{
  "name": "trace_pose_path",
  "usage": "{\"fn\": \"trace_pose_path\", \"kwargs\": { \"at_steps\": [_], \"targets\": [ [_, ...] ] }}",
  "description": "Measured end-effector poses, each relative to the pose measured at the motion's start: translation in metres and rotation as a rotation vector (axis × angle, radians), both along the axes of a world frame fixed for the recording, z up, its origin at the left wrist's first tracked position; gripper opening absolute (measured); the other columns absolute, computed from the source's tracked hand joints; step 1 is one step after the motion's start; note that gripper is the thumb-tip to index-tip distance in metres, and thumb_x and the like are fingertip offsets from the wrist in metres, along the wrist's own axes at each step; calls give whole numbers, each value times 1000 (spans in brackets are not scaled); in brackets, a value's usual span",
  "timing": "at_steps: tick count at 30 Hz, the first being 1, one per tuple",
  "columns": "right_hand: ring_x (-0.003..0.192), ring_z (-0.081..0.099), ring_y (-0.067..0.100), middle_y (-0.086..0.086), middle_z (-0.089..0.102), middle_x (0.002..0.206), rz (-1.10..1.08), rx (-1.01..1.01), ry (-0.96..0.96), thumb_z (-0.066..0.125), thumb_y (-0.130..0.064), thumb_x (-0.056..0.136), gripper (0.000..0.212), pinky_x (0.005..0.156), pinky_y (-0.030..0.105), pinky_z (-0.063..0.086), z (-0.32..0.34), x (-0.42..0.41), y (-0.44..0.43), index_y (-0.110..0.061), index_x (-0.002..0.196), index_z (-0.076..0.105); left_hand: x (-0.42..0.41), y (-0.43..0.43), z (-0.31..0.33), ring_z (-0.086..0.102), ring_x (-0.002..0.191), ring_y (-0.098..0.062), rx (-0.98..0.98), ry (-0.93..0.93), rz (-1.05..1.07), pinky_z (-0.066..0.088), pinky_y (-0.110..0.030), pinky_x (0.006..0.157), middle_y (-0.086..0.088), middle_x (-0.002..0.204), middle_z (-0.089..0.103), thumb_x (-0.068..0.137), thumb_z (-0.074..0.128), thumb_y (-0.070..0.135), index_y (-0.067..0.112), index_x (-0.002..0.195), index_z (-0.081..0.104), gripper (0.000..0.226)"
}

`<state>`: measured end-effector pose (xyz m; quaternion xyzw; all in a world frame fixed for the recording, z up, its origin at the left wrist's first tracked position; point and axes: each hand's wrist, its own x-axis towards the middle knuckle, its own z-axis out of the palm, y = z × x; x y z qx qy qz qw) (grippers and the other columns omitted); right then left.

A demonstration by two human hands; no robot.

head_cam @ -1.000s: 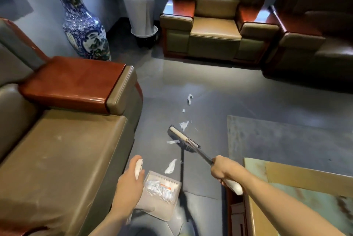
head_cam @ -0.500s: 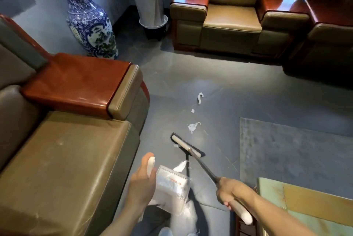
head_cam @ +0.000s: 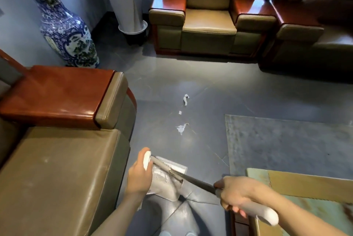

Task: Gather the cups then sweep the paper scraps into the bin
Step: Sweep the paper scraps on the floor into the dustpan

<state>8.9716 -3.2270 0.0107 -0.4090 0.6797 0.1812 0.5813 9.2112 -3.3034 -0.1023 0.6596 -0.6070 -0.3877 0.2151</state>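
My left hand (head_cam: 138, 177) grips the white handle of a pale dustpan (head_cam: 165, 180) held just above the grey floor beside the sofa. My right hand (head_cam: 235, 191) holds the long brush (head_cam: 193, 179) by its white grip. The brush head lies across the dustpan's mouth, over paper bits inside it. Three white paper scraps lie on the floor farther out: one crumpled scrap (head_cam: 181, 128), a tiny scrap (head_cam: 179, 112) and a curled scrap (head_cam: 185, 99). No cups are in view.
A brown leather sofa (head_cam: 57, 168) with a red wooden armrest stands at left. A coffee table corner (head_cam: 298, 193) and a grey rug (head_cam: 286, 140) lie at right. Armchairs (head_cam: 208, 23), a white planter (head_cam: 128, 8) and a blue vase (head_cam: 63, 23) line the far side.
The brush has been drawn back from the floor scraps into the dustpan, carrying the nearest scraps with it. The dustpan has tilted up slightly and the view has shifted forward.
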Motion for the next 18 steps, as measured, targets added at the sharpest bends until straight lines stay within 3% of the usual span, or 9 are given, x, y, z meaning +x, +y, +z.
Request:
{"fn": "trace_pose_path", "kwargs": {
  "at_steps": [4, 9, 14, 18],
  "targets": [
    [42, 42, 14, 8, 55, 75, -199, -75, 7, 34, -10, 87, 35, 36, 19, 37, -2, -23, -17, -8, 110, 61, -8, -19, 1, 53, 88, -20, -52, 38, -27, 37, -29, 76, -1, 106, 60, 95, 50, 24, 36, 127, 45, 35],
    [33, 39, 10, 1, 51, 53, -453, -99, -60, 36, -12, 92, 22, 33, 15, 32, -6, -59, -65, -11, 92, 58, -28, -66, -1, 56, 97, -22, -73, 55, -44, 38, -30, 79, 2, 112, 60, 95, 51, 23, 34, 129, 45, 36],
    [30, 38, 11, 3, 47, 50, -443, -110, -36, 40, -3, 89, 22, 34, 14, 34, -14, -105, -151, -10, 80, 59, -62, -131, -9, 57, 103, -26, -22, 34, -30, 43, -34, 86, -3, 120, 59, 95, 49, 25, 37, 131, 42, 39],
    [32, 37, 12, 1, 45, 43, -372, -207, 44, 39, -4, 87, 23, 37, 16, 34, -29, -135, -235, -9, 76, 58, -94, -184, -13, 60, 104, -32, -55, -96, -70, 46, -38, 85, -4, 125, 60, 97, 46, 28, 26, 133, 44, 36]
  ]
}}
